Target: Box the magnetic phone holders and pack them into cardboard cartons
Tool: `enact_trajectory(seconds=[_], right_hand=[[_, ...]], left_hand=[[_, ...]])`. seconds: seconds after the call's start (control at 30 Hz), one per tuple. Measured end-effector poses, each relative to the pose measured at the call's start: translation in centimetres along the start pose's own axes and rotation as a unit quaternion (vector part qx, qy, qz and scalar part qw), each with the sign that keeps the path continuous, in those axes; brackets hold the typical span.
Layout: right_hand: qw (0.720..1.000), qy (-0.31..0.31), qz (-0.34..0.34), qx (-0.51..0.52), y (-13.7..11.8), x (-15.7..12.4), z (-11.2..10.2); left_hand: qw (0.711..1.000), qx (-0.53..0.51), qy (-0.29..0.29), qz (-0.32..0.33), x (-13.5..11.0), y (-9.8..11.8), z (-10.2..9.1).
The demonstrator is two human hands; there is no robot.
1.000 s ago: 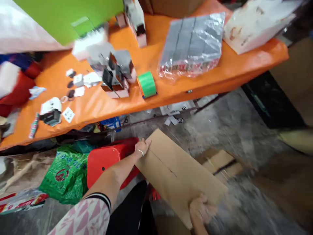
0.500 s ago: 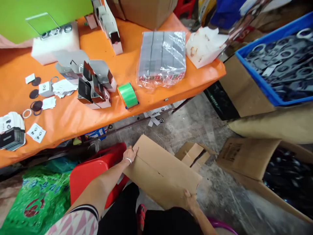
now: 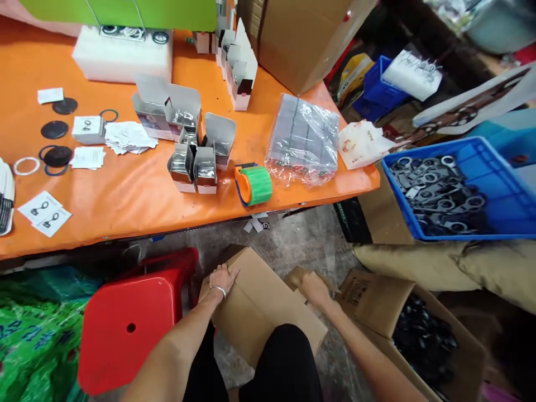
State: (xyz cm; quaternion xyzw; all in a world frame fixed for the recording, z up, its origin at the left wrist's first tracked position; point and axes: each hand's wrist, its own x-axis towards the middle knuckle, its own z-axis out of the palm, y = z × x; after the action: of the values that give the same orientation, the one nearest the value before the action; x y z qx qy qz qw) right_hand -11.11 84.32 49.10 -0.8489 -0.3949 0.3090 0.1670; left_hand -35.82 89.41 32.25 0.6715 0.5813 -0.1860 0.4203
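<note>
While left hand (image 3: 221, 280) rests on cardboard box (image 3: 259, 312) — right hand (image 3: 315, 290) grasps flap (image 3: 295, 274)

Two hands (image 3: 223, 281), one carton (image 3: 263, 318), one red stool (image 3: 125, 346), one blue crate (image 3: 460, 237), three black discs (image 3: 54, 129).

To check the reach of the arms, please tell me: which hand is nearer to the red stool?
Left. The left hand rests on the cardboard box, just right of the red stool; the right hand is farther away, at the box's other side.
</note>
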Motion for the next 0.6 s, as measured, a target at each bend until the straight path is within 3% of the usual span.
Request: enact_trajectory(seconds=[0.07,0.17,0.23,0.3,0.4,0.47,0.5,0.6], right_hand=[[0.996,0.022,-0.087,-0.019,-6.5,5.3,0.0],[0.965,0.114,-0.235,-0.009,-16.8,10.6,1.6],[0.954,0.161,-0.253,-0.005,-21.8,12.3,3.2],[0.955,0.188,-0.231,0.009,-24.3,12.9,4.3],[0.961,0.202,-0.159,0.099,-23.5,11.8,4.1],[0.955,0.164,-0.081,0.232,-21.0,9.6,3.4],[0.942,0.121,-0.034,0.31,-19.5,8.1,3.1],[0.877,-0.067,0.101,0.465,-15.2,2.6,3.5]], left_hand=[[1.0,-0.01,0.003,0.002,-0.2,-0.2,0.0],[1.0,-0.024,0.012,-0.002,-1.2,-0.6,-0.4],[0.999,-0.038,0.034,-0.005,-2.4,-1.3,-0.9],[0.994,-0.075,0.074,-0.006,-3.7,-2.0,-1.9],[0.967,-0.22,0.129,0.007,-5.6,-2.7,-4.7],[0.916,-0.38,0.129,0.026,-6.7,-2.4,-7.4],[0.875,-0.469,0.11,0.041,-7.2,-2.0,-8.9],[0.719,-0.682,-0.005,0.131,-8.4,-0.2,-12.8]])
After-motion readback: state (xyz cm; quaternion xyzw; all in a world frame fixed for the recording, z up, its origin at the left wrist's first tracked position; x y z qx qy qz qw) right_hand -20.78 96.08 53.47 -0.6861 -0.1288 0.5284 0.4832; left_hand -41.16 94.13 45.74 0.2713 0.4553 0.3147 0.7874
